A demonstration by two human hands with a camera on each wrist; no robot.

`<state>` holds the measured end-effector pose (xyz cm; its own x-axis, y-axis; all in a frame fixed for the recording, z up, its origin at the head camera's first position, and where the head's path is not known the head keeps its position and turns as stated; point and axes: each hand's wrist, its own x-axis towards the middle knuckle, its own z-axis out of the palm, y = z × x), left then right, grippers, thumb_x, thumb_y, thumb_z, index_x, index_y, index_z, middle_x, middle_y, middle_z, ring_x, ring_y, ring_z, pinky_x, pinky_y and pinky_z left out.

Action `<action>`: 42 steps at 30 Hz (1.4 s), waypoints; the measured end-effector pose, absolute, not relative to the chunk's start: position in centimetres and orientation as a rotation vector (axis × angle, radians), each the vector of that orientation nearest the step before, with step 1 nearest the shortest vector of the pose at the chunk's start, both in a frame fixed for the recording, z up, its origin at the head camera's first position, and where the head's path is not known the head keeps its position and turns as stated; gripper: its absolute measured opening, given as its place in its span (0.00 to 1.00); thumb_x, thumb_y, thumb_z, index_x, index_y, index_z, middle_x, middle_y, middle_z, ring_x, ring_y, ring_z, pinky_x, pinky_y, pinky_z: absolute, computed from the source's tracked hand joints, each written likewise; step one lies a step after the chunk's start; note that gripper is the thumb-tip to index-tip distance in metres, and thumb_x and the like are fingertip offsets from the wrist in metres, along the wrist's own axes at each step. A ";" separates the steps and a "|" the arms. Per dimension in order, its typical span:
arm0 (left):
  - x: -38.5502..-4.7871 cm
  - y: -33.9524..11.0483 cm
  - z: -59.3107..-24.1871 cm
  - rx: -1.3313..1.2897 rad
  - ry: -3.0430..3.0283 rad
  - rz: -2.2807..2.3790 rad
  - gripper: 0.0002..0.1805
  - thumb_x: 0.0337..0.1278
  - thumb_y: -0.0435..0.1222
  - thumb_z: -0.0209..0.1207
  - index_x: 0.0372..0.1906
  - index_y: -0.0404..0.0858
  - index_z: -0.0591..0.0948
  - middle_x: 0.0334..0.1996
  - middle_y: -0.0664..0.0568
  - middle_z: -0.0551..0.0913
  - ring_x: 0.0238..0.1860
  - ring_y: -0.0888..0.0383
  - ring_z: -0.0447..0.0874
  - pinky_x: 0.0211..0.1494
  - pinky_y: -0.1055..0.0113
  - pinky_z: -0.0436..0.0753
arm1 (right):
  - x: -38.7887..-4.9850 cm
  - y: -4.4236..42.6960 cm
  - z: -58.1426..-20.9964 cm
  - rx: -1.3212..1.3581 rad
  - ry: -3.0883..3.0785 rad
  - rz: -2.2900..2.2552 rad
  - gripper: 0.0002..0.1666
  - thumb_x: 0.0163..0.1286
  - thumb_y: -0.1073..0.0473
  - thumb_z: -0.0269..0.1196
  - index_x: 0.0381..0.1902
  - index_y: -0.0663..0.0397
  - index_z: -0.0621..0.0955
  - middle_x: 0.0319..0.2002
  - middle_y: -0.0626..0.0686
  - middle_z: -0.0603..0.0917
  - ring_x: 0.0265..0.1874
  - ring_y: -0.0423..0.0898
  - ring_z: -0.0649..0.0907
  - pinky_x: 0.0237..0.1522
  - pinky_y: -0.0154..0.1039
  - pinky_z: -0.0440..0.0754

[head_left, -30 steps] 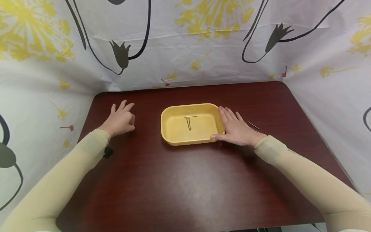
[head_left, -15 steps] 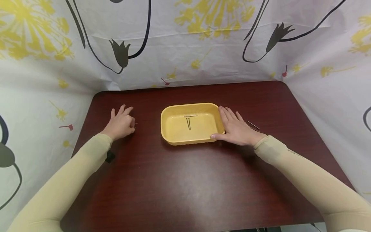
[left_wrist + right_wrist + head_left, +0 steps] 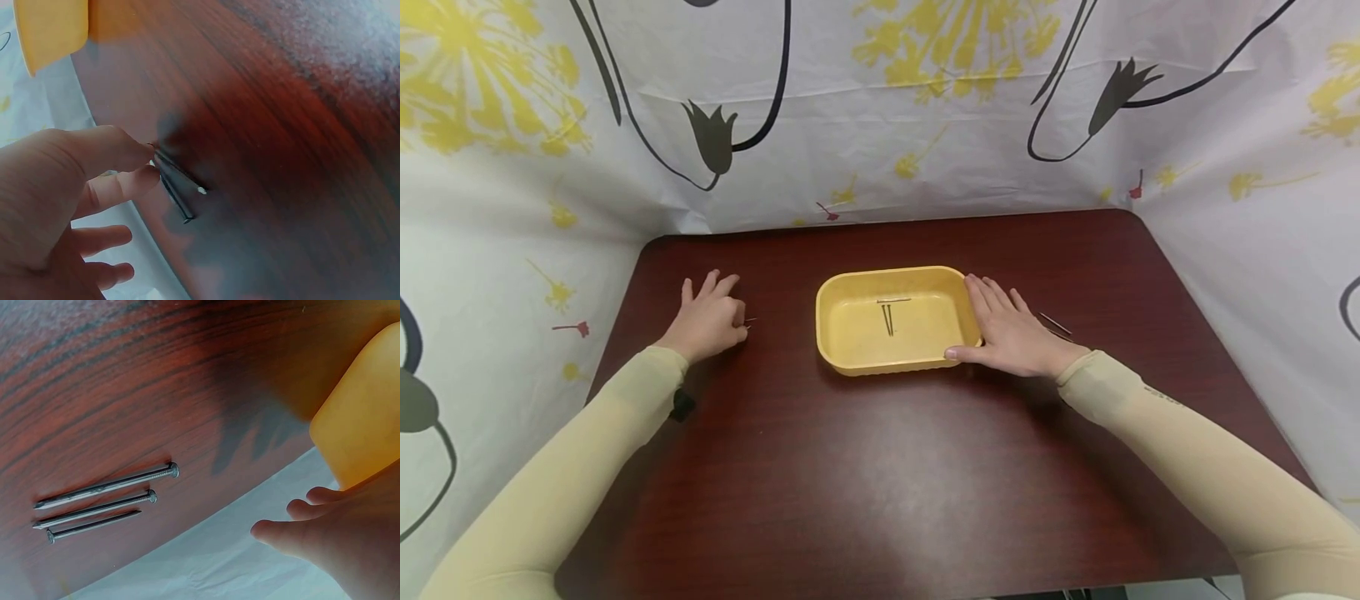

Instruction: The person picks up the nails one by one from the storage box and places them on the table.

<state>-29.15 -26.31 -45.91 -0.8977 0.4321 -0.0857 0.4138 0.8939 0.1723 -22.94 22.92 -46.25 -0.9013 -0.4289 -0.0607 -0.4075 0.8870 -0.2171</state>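
On a shiny, dark red-brown table (image 3: pixel 880 483) sits one yellow tray (image 3: pixel 880 367) with round corners. Three thin, dark nails (image 3: pixel 894 301) lie inside: two next to each other and one across, past their far ends. Off to the left, the left hand (image 3: pixel 703 323) pinches at the ends of two dark metal nails (image 3: pixel 175 197) with its thumb and a finger; I cannot tell if both are gripped. The right hand (image 3: pixel 1011 337) is spread flat on the right end of the tray, thumb on the near edge. Near it, three gray metal nails (image 3: pixel 95 511) lie side by side on the table, two heads one way and one the other. Both arms wear pale yellow sleeves (image 3: pixel 1187 467). White cloth (image 3: pixel 820 125) with yellow, gray and red flowers hangs behind the table and on both sides.
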 end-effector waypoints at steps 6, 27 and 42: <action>-29.5 -25.7 -45.4 0.672 2.977 0.238 0.10 0.61 0.40 0.65 0.25 0.44 0.79 0.75 0.34 0.57 0.76 0.32 0.45 0.69 0.26 0.37 | -23.0 23.0 -46.3 -0.659 2.944 -0.315 0.75 0.58 0.13 0.50 0.81 0.57 0.37 0.81 0.58 0.42 0.78 0.58 0.46 0.71 0.68 0.45; -29.1 -19.9 -42.6 0.678 3.154 0.568 0.14 0.66 0.43 0.59 0.50 0.41 0.83 0.68 0.42 0.71 0.66 0.41 0.71 0.59 0.39 0.73 | -23.2 23.1 -46.8 -0.683 2.968 -0.291 0.75 0.57 0.13 0.49 0.81 0.57 0.36 0.81 0.59 0.44 0.78 0.58 0.47 0.70 0.69 0.47; -28.2 -14.9 -39.2 0.826 3.206 0.713 0.14 0.66 0.42 0.60 0.52 0.42 0.83 0.58 0.48 0.76 0.59 0.49 0.73 0.55 0.50 0.78 | -23.2 23.0 -46.6 -0.679 2.963 -0.314 0.75 0.57 0.13 0.51 0.81 0.58 0.37 0.80 0.60 0.45 0.78 0.59 0.48 0.70 0.69 0.47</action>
